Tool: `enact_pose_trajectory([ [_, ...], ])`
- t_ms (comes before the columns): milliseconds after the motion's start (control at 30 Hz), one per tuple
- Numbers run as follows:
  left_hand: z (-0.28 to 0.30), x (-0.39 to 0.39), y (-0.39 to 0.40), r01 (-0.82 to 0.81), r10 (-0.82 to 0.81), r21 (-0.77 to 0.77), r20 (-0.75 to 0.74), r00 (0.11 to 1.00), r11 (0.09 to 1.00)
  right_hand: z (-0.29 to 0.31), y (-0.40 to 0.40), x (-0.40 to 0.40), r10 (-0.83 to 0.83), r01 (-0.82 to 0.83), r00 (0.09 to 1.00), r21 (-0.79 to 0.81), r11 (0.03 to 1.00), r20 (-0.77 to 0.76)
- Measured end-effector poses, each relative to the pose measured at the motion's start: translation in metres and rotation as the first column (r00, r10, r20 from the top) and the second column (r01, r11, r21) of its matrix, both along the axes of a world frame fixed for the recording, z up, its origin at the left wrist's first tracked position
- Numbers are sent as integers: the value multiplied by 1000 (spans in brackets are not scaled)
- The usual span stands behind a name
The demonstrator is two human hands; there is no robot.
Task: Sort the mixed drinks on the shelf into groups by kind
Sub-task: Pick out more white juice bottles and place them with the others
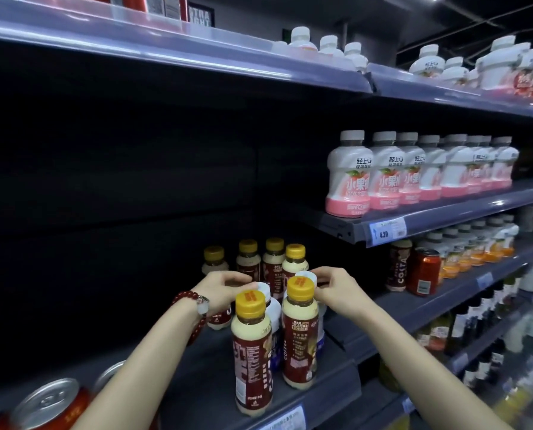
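Observation:
Several cream-and-maroon milk tea bottles with yellow caps stand on the dark shelf (327,395); the two nearest are one (253,352) at the front and one (299,330) to its right. Behind them stand two white-capped coffee bottles with blue labels. My left hand (225,288) grips the cap of the left white-capped bottle (274,311). My right hand (333,290) pinches the cap of the right white-capped bottle (306,277), whose body is mostly hidden. More yellow-capped bottles (294,259) stand further back.
Red cans (51,401) sit at the shelf's front left. On the bay to the right stand a Costa bottle (398,265), an orange-red can (423,271) and orange drinks. Pink-and-white bottles (349,175) fill the shelf above. A price tag (386,232) marks that shelf's edge.

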State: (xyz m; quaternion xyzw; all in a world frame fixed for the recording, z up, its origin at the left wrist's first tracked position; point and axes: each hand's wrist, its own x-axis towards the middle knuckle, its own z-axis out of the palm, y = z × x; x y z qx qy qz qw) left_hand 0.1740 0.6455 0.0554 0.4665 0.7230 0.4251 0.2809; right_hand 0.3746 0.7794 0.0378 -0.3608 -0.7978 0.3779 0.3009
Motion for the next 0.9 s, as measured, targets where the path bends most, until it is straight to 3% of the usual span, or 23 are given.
enact_pose_trajectory([
  [133, -2, 2, 3, 132, -133, -59, -19, 991, 990, -5, 1, -8, -20, 19, 1000, 52, 998, 16],
  [333, -3, 5, 8, 152, -153, -11, -47, 987, 988, -3, -3, -9, -49, 49, 999, 104, 993, -6],
  [567, 5, 2, 12, 254, -274, -111, -256, 927, 961, 10, -12, -4, -81, 91, 993, 120, 989, -81],
  [733, 1, -4, 7, 173, -164, 7, -282, 945, 985, 35, -20, 0, -67, 91, 992, 244, 965, -105],
  [900, 22, -11, -17, 25, 17, 249, -166, 986, 968, 70, -34, 2, -53, 122, 982, 394, 911, -180],
])
